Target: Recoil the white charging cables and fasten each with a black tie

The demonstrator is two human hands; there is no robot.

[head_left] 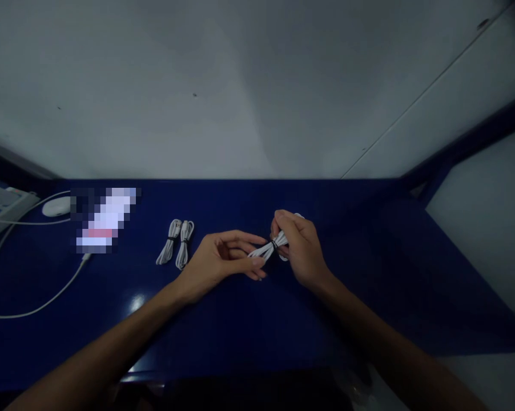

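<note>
Above the blue table, a folded bundle of white cable (pixel 264 250) is held between both hands, with a black tie around its middle. My left hand (pixel 227 254) pinches the bundle's left end between thumb and fingers. Closed over its right end is my right hand (pixel 302 245), which hides part of the loops. To the left on the table lie two more white cable bundles, a left one (pixel 168 244) and a right one (pixel 184 245), each with a black tie. The right one lies close to my left wrist.
A phone with a lit, pixelated screen (pixel 105 220) lies at the left, a white charging cord (pixel 47 311) running from it. Behind it are a white mouse-like object (pixel 56 206) and a white-framed item (pixel 9 208). A pale wall (pixel 197 131) borders the blue table (pixel 227 337).
</note>
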